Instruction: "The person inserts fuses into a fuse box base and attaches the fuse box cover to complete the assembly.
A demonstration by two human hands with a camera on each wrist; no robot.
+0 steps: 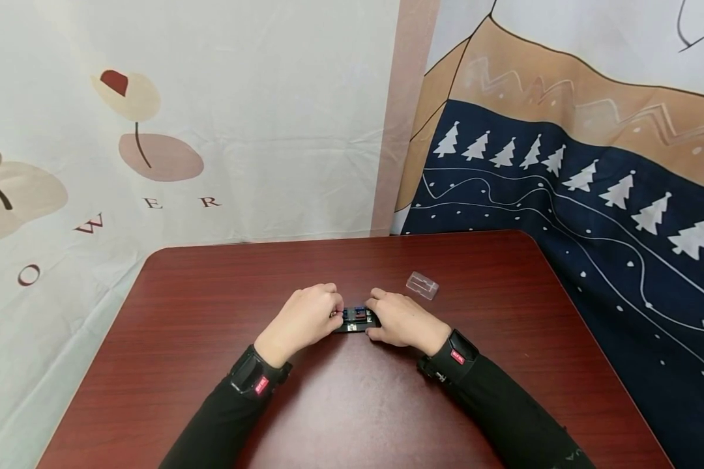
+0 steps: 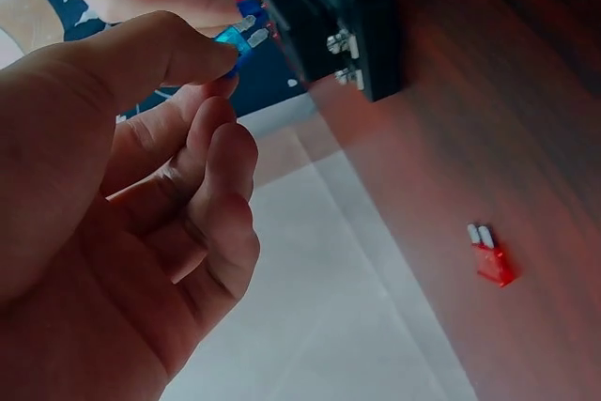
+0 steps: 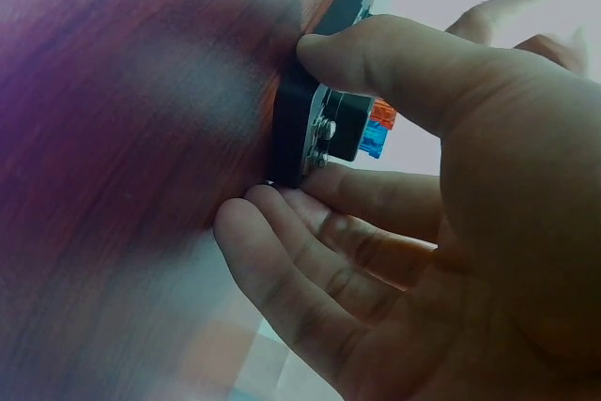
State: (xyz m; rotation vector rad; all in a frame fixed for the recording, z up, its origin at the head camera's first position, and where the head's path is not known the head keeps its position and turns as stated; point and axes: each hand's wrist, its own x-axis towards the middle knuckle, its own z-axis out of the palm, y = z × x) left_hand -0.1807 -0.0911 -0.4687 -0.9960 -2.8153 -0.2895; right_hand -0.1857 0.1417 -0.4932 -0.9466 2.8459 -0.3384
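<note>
Left hand (image 1: 305, 318), left of the black fuse block (image 1: 358, 319): thumb and finger pinching a translucent blue blade fuse (image 2: 233, 46), two silver prongs toward the block. Right hand (image 1: 406, 319), right of block, grips its end. Block's on the tabletop (image 1: 352, 410): matte black base, silver screw terminals (image 3: 325, 129), seated red fuse (image 3: 383, 114) and seated blue fuse (image 3: 373, 141). Loose red fuse (image 2: 494, 265) lies apart from block. Clear plastic case (image 1: 422, 285) beyond block, to its right.

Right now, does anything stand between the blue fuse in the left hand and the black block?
Nothing visible does: the blue fuse, pinched by the left hand, points its prongs toward the black block. The right hand grips the block's right end, and the loose red fuse lies off to the side.
</note>
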